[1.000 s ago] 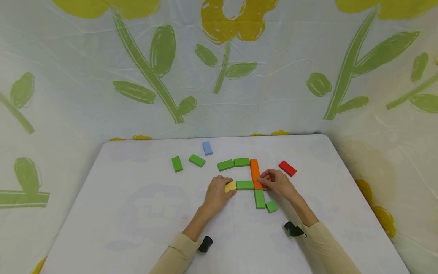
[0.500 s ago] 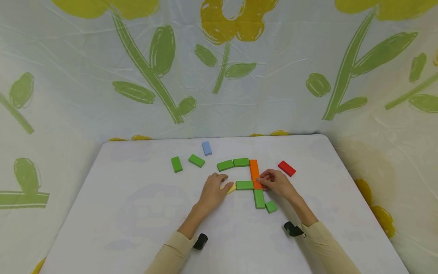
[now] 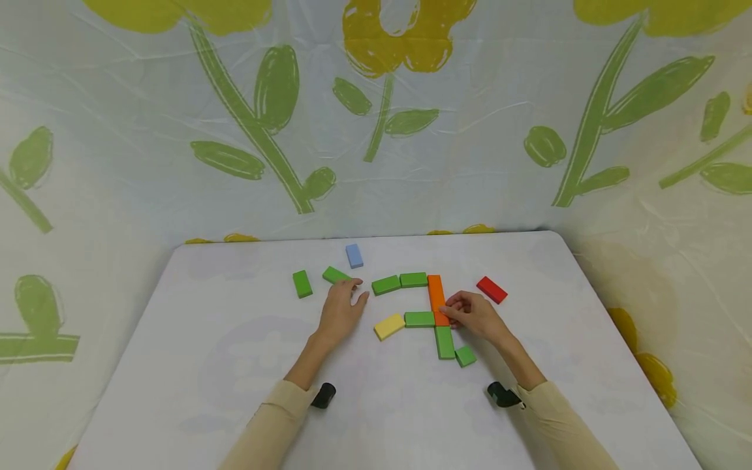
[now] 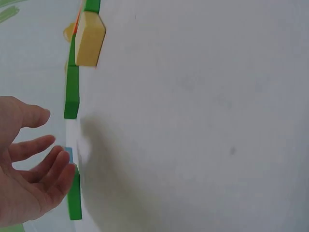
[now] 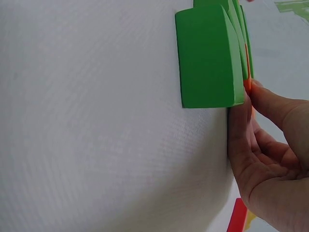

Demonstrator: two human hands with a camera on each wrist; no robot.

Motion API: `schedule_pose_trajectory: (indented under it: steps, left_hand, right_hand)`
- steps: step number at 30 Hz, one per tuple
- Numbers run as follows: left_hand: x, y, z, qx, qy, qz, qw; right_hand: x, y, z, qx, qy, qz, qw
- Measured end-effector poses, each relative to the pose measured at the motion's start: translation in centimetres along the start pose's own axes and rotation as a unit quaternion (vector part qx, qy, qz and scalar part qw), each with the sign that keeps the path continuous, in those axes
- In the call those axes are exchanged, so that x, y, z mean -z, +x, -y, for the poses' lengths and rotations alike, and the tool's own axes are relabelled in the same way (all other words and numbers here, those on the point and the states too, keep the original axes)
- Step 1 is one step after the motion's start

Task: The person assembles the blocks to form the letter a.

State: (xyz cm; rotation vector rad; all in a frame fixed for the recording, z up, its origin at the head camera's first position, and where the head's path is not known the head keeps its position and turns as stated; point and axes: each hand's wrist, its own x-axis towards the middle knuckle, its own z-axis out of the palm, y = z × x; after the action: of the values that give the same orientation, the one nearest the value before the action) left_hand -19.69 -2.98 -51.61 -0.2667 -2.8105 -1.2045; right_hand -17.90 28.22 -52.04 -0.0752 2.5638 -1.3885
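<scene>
In the head view my left hand (image 3: 339, 308) hovers with parted fingers, its fingertips overlapping a green block (image 3: 333, 273). The left wrist view shows this left hand (image 4: 36, 166) holding nothing. A yellow block (image 3: 390, 327) lies right of it, at the end of a green block (image 3: 420, 320). My right hand (image 3: 474, 313) pinches the near end of the orange piece (image 3: 436, 292) in the row, thumb on top. In the right wrist view the right hand's (image 5: 270, 150) fingertips are at the orange edge, beside a near green block (image 5: 207, 58).
Two green blocks (image 3: 386, 285) lead to the orange piece's far end. Below it are a green block (image 3: 444, 343) and a small green one (image 3: 465, 356). Loose on the white table (image 3: 264, 391) lie a red block (image 3: 491, 290), a blue block (image 3: 354, 256) and another green block (image 3: 302, 284).
My left hand has let go of the yellow block and moved left and away from me, toward the loose green block. The right hand has stayed at the orange piece.
</scene>
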Motion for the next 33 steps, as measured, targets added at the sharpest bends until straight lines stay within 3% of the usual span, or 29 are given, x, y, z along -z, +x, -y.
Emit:
schedule_pose_trajectory:
  steps: [13,19,28,33]
  left_hand:
    - [1.7,2.4,1.9,0.087,0.013,-0.073,0.9935]
    - [2.2,3.2,2.3,0.126,0.020,-0.081,0.9886]
    - [2.0,4.0,2.5,0.124,0.042,-0.047,0.9903]
    - [1.6,4.4,2.4,0.115,0.038,-0.050,0.9914]
  right_hand:
    - [0.0,-0.1,0.5,0.001,0.000,0.000,1.000]
    - [0.0,-0.1,0.6,0.004,-0.008,-0.001,1.000]
    - [0.0,-0.1,0.3,-0.003,-0.009,-0.004,1.000]
    - [0.1,-0.2,0.3,-0.001,-0.003,-0.003,1.000]
